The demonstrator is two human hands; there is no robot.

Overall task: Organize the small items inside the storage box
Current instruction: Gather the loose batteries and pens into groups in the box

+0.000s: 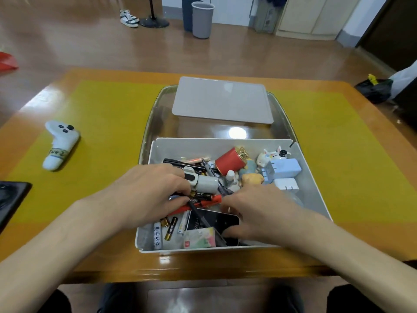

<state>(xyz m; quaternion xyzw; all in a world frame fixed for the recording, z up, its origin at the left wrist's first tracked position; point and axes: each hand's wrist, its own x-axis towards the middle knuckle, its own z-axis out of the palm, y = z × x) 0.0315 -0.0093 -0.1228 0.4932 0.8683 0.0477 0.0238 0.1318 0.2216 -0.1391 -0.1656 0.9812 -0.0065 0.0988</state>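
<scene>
Hands in storage box (311,177) on desk (338,159): left hand (144,195) pinching red pen (203,203) lying sideways, right hand (259,213) curled over black phone (216,220).

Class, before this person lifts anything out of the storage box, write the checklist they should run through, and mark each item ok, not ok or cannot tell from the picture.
1. Lid off and out of the way: ok, it lies flat beyond the box.
2. Storage box well on the table: ok, though its near wall sits close to the table edge.
3. Items sorted: not ok, pens, batteries and chargers lie jumbled.
4. Left hand has a firm hold: cannot tell, its fingertips are buried among the pens.
5. Right hand has a firm hold: cannot tell, its fingers curl near the dark phone.
6. Red can stable: not ok, it lies tipped on other items.
</scene>
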